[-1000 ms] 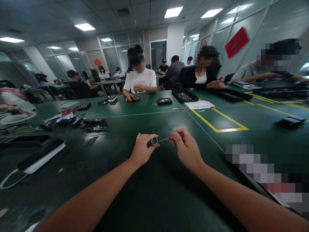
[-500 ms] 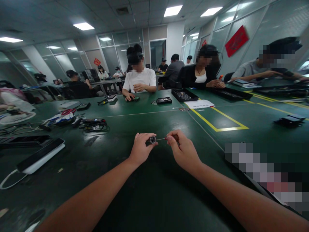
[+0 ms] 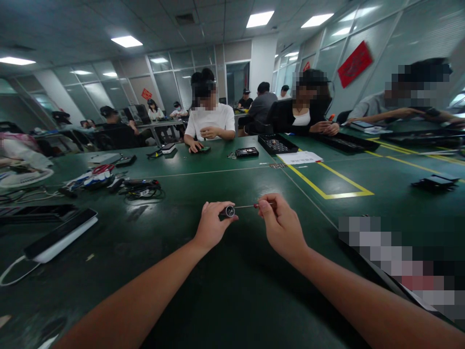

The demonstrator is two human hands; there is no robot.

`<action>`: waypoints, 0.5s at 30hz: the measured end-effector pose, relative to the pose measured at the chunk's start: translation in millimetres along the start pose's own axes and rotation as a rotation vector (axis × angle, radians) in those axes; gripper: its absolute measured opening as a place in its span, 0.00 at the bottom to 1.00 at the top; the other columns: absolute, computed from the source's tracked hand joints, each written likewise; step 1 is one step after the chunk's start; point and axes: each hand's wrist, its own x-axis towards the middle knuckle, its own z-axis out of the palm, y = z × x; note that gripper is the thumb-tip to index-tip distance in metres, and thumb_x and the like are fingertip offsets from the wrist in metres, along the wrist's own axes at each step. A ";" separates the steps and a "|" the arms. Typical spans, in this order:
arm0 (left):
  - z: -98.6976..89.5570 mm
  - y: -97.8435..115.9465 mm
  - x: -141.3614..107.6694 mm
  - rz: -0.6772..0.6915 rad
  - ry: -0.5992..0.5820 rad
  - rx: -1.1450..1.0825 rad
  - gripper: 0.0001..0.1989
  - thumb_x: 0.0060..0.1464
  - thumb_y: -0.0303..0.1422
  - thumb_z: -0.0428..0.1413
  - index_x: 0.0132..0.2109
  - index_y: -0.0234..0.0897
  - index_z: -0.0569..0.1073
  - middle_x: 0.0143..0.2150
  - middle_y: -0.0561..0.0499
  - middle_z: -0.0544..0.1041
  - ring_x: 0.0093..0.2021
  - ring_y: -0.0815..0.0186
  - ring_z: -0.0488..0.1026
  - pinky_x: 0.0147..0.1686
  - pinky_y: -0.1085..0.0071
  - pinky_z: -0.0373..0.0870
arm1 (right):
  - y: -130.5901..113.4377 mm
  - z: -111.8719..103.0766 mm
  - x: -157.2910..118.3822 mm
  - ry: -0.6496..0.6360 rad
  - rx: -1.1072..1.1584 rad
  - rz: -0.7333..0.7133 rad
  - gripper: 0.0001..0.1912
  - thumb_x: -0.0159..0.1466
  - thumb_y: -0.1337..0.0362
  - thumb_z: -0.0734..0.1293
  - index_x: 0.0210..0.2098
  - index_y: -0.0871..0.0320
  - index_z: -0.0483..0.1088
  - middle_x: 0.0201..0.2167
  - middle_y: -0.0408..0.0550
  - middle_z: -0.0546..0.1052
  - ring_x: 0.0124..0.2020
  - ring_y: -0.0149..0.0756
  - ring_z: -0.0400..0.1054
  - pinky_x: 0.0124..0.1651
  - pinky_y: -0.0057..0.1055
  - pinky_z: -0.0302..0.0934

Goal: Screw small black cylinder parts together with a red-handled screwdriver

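You have the green table point(image 3: 225, 291) spread out beneath both your arms, the largest thing before you; beyond it, a person in a white shirt point(image 3: 210, 121) sits at the far side, near a black tray point(image 3: 278, 144); to your left lies a black-and-white bar point(image 3: 63, 236) with a white cable, and past it a bundle of dark cables point(image 3: 143, 190); your left hand point(image 3: 213, 225) is closed around a dark cylinder point(image 3: 228, 211), its round end turned toward you, held above the table between thumb and fingers; your right hand point(image 3: 281, 223) pinches a thin screwdriver point(image 3: 255, 206) by its red end, the shaft pointing left to the cylinder's side; whether the tip goes in, you cannot tell.
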 end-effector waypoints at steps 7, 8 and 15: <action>-0.6 0.1 -0.5 -0.002 -0.004 -0.015 0.16 0.52 0.34 0.67 0.48 0.47 0.76 0.48 0.54 0.79 0.48 0.58 0.73 0.56 0.55 0.60 | 0.6 1.4 0.3 -0.086 -0.036 -0.075 0.08 0.71 0.61 0.59 0.40 0.55 0.67 0.29 0.43 0.74 0.30 0.34 0.70 0.34 0.31 0.60; -1.0 0.7 -0.5 -0.007 -0.006 -0.016 0.16 0.52 0.34 0.67 0.48 0.47 0.76 0.47 0.54 0.79 0.47 0.58 0.73 0.55 0.56 0.60 | 0.9 1.4 0.6 -0.076 -0.045 -0.074 0.08 0.71 0.61 0.59 0.40 0.56 0.67 0.28 0.43 0.73 0.29 0.34 0.70 0.34 0.31 0.60; -1.5 1.0 0.5 -0.035 -0.005 -0.022 0.17 0.52 0.33 0.68 0.49 0.46 0.77 0.48 0.53 0.79 0.47 0.57 0.72 0.53 0.57 0.62 | 1.3 -0.4 0.3 -0.023 -0.069 -0.072 0.08 0.71 0.60 0.59 0.39 0.55 0.66 0.29 0.43 0.74 0.30 0.35 0.70 0.34 0.31 0.60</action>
